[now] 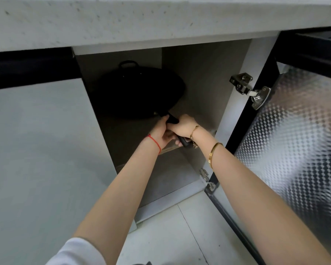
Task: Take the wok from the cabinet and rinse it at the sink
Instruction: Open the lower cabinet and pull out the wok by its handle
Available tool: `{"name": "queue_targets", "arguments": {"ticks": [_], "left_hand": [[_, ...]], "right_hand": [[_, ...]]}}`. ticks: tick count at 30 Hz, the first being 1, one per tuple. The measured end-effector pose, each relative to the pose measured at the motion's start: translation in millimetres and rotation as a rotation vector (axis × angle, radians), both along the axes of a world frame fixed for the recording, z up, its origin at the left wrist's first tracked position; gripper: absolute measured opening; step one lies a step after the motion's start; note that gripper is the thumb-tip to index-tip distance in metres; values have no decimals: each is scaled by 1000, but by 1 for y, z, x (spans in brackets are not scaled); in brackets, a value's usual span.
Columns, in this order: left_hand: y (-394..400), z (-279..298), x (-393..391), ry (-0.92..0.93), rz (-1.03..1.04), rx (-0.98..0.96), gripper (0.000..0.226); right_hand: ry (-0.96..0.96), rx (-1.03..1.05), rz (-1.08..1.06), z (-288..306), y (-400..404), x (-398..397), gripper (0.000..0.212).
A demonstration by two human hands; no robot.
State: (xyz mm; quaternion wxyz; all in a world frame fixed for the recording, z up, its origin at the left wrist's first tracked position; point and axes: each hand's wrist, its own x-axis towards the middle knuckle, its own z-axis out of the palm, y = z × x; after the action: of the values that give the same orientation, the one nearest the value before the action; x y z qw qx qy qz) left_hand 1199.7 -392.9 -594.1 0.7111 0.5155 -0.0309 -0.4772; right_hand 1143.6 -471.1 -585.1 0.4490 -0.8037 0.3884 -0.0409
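Note:
A black wok [139,92] sits on the upper shelf inside the open cabinet [208,77], with a small loop handle at its far side. Its long black handle points toward me. My left hand [161,134] grips that handle from below and the left. My right hand [183,126] grips the same handle from above, just right of the left hand. The handle's end sticks out below my right wrist. The sink is out of view.
The cabinet door [294,140], lined with patterned silver foil, stands open on the right on metal hinges [250,90]. A grey stone countertop edge [141,22] overhangs above. A closed grey door [36,140] is on the left. Pale floor tiles lie below.

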Motion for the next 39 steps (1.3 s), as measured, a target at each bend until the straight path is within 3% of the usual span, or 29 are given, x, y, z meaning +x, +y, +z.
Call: {"name": "queue_targets", "arguments": {"ticks": [4,10,15,21,26,30,36,39], "left_hand": [[-1,-3,5,43,11,-56,25],[-3,-5,8,52,-7,-81,23],[1,-5,5,27,41,-128,37],[16,-4,-15,30,26,-175,33],[33,-8,-41,43,-29,-261,19],[50,-7,-70,-9,-98,-243,23],[75,1,-111,-57,-205,-237,31],[83,3,-128,-73,-225,-216,42]], "right_hand": [[-9,114,-62,0,1,7,24],[-63,166,-110,-4,3,9,15],[-131,89,-148,-9,10,5,16],[-155,6,-148,-8,28,-20,12],[-129,-16,-180,-7,45,-55,45],[-113,-90,-175,-2,63,-92,52],[-117,-147,-179,7,93,-143,17],[-116,-158,-201,7,105,-164,11]]}}
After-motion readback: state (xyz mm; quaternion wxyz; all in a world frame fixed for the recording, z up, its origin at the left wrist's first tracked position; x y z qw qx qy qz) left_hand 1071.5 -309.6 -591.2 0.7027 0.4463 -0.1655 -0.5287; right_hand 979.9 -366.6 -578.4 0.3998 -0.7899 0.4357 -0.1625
